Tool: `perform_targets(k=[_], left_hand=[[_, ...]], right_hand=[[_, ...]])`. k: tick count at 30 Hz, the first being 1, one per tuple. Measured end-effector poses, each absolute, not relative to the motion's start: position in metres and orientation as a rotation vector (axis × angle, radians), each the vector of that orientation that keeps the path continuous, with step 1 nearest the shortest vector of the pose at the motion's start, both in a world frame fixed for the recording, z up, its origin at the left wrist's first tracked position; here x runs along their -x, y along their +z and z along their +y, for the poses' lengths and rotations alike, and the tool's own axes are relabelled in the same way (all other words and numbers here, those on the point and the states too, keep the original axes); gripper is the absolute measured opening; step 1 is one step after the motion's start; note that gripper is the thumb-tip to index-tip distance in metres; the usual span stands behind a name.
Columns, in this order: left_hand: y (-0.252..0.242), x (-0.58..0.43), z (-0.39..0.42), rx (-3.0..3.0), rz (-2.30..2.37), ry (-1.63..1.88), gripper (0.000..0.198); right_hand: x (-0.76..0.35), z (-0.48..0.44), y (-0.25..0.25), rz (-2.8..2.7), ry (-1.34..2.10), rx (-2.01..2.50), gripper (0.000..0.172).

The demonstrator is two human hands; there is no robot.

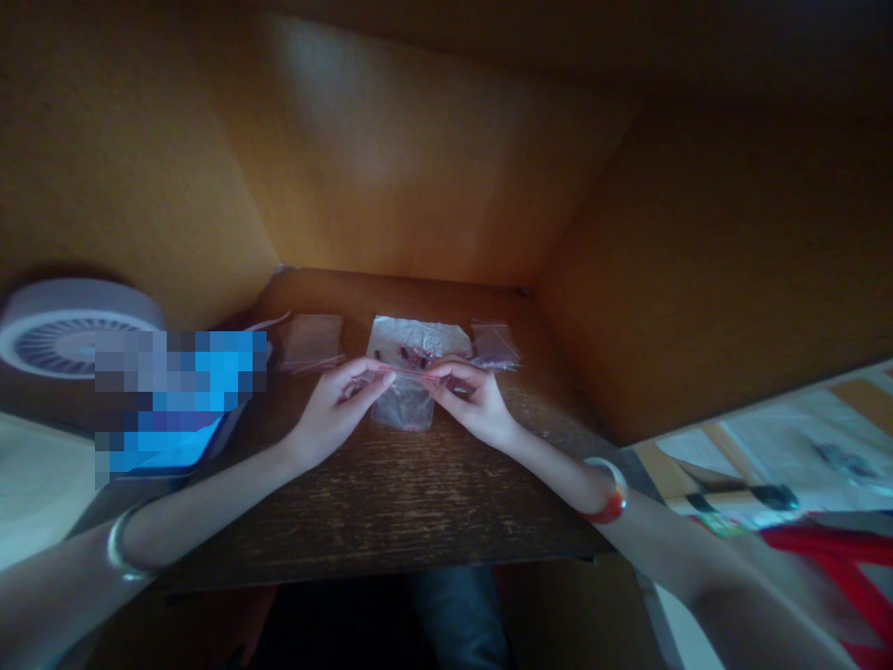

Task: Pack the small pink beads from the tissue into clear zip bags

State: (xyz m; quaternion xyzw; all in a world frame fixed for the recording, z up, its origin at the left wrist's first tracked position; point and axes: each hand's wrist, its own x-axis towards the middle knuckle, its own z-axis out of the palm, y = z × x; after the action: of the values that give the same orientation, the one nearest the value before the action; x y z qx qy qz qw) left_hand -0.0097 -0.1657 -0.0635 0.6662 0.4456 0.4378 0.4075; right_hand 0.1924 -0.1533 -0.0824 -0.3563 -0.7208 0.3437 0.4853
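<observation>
A small clear plastic bag [403,407] with a reddish strip along its top edge hangs between my two hands. My left hand [343,402] pinches the left end of that edge between thumb and fingers. At the right end, my right hand [475,400] pinches it in the same way. Behind the bag lies a crumpled white sheet [419,333] with several small dark and reddish pieces [413,355] on it, partly hidden by the fingers. What the bag contains, if anything, is too blurred to tell.
Flat clear bags [313,341] lie left of the sheet, and more small bags [495,342] lie right of it. A white round fan [76,326] and a blue-screened device [174,437] stand at the left. Wooden panels enclose the dark table [405,507].
</observation>
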Motion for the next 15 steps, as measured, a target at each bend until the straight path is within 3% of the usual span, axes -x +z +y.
perform_targets(k=[15], left_hand=[[-0.0667, 0.01, -0.1649, -1.706, 1.062, 1.1, 0.016]], right_hand=[[-0.192, -0.1549, -0.0822, -1.776, 0.892, 0.851, 0.01]])
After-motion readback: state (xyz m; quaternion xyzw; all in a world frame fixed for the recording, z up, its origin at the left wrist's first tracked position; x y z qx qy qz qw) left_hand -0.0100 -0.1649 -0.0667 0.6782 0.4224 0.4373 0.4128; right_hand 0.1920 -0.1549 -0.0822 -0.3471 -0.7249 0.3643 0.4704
